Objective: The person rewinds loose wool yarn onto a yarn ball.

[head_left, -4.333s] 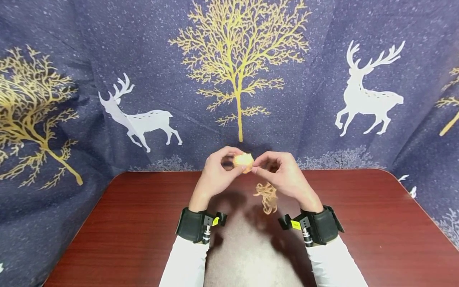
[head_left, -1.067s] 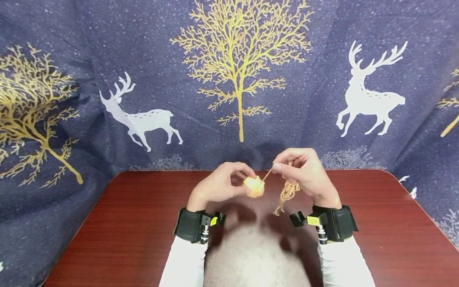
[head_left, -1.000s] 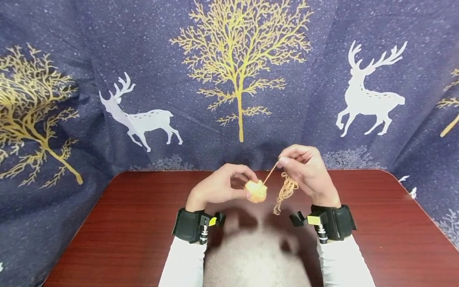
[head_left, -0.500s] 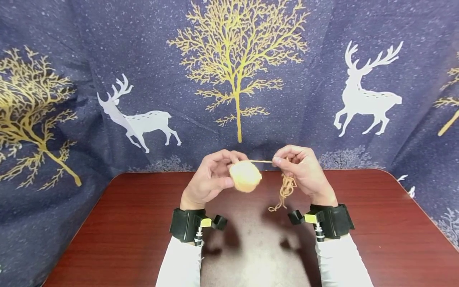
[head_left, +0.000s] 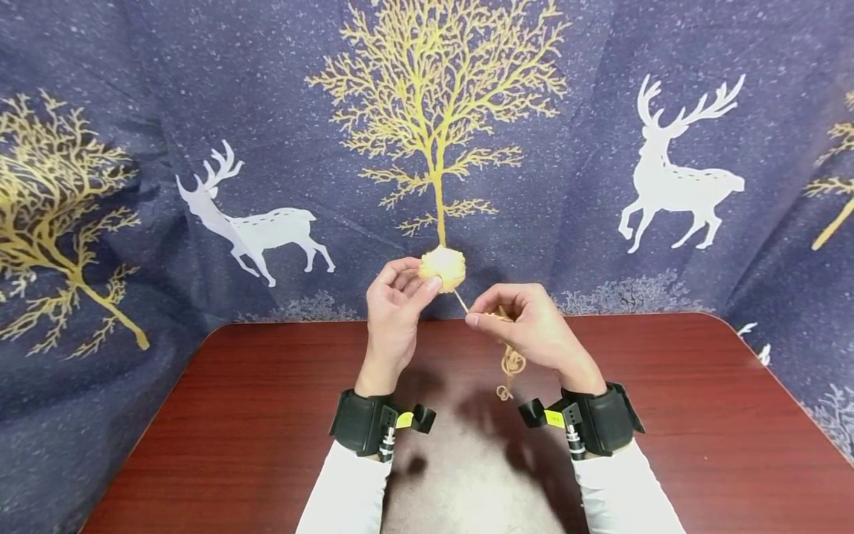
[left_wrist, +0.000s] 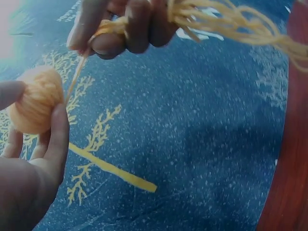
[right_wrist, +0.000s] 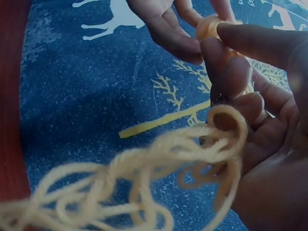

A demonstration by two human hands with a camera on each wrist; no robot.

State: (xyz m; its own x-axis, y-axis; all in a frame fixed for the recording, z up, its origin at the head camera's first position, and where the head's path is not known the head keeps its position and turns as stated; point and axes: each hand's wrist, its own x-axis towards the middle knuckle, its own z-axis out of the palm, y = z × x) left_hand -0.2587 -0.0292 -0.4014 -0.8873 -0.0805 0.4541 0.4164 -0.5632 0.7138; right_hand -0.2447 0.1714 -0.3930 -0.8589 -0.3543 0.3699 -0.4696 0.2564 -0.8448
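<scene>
My left hand (head_left: 394, 315) holds a small pale orange ball of yarn (head_left: 443, 268) between thumb and fingers, raised in front of the cloth backdrop. In the left wrist view the wound strands of the yarn ball (left_wrist: 38, 98) show between the fingertips. A short taut strand (left_wrist: 77, 77) runs from the ball to my right hand (head_left: 523, 326), which pinches it between thumb and forefinger. Loose, tangled yarn (head_left: 512, 363) hangs from the right palm above the table. Close up in the right wrist view, this loose yarn (right_wrist: 139, 168) forms several loops below the curled fingers.
A reddish-brown table (head_left: 267, 386) with rounded far corners lies under both hands. Behind it hangs a dark blue cloth (head_left: 373, 193) printed with trees and white deer. Black wrist bands with small cameras sit on both wrists.
Over the last seconds the right hand has picked up the loose yarn from the table. Since half a second ago, the left hand has lifted the ball upward and the right has come lower and leftward.
</scene>
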